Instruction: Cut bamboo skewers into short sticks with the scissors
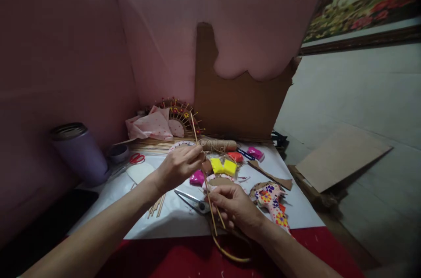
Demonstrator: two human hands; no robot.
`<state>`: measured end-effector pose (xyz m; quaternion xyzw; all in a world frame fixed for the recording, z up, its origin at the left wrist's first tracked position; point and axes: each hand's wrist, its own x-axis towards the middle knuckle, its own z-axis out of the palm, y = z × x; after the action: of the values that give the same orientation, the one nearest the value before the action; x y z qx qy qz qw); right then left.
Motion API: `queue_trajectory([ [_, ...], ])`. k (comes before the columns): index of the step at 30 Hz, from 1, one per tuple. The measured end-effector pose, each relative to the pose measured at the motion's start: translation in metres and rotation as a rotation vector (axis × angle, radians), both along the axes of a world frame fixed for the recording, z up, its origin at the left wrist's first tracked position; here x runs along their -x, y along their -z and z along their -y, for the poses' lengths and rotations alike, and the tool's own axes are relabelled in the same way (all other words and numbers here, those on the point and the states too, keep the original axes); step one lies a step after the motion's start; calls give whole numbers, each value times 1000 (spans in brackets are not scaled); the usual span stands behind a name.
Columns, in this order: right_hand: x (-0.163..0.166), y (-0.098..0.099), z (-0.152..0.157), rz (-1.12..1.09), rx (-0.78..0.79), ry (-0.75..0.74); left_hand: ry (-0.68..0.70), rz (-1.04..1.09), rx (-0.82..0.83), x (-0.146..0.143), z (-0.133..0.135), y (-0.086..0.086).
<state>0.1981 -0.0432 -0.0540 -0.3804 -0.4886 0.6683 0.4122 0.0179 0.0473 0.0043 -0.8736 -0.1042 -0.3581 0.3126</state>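
Note:
My left hand (pixel 184 160) is closed round the upper part of a thin wooden stick (pixel 194 127), whose pointed end rises above my fingers. Lower down, my right hand (pixel 235 205) pinches thin sticks between thumb and fingers. Two stick ends (pixel 213 222) poke out below it, slanting toward me. Large scissors (pixel 201 207) lie half open under my right hand, and part of their handles is hidden. Behind my hands are yellow packets (pixel 224 166), a magenta packet (pixel 196 178) and a round cardboard piece with patterned trim (pixel 221 181). More cut sticks (pixel 157 206) lie below my left forearm.
A purple tumbler (pixel 79 153) and a tape roll (pixel 118 154) stand left, near red-handled scissors (pixel 137 158). Twine (pixel 217 145) lies behind. Flower-patterned fabric (pixel 272 205) is at right. Pink board walls (pixel 158 45) and brown cardboard (pixel 237 102) close off the back.

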Motion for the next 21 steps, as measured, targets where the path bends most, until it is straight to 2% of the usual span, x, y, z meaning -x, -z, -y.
queue_trajectory([
  [5, 3, -3, 4, 32, -41, -36, -7, 61, 88, -5, 2, 2],
  [8, 4, -4, 4, 46, -117, 34, -44, 278, 273, -9, 9, 4],
  [10, 3, -4, 2, 67, -184, 105, -84, 563, 544, -11, 19, 3],
  [12, 1, -5, 2, 84, -247, 162, -53, 765, 976, -15, 32, 2],
  [14, -1, -5, 2, 143, -345, 207, 78, 709, 1472, -20, 46, 2],
  [15, -1, -5, 2, 211, -430, 234, 153, 663, 1645, -23, 52, 3],
  [16, -2, -5, 2, 296, -529, 264, 202, 644, 1751, -26, 57, 4],
  [17, -2, -4, 3, 384, -628, 292, 240, 637, 1809, -29, 60, 5],
  [19, -1, -2, 3, 513, -770, 330, 285, 650, 1810, -34, 64, 7],
  [21, -1, 0, 3, 540, -794, 338, 309, 651, 1757, -36, 61, 8],
])
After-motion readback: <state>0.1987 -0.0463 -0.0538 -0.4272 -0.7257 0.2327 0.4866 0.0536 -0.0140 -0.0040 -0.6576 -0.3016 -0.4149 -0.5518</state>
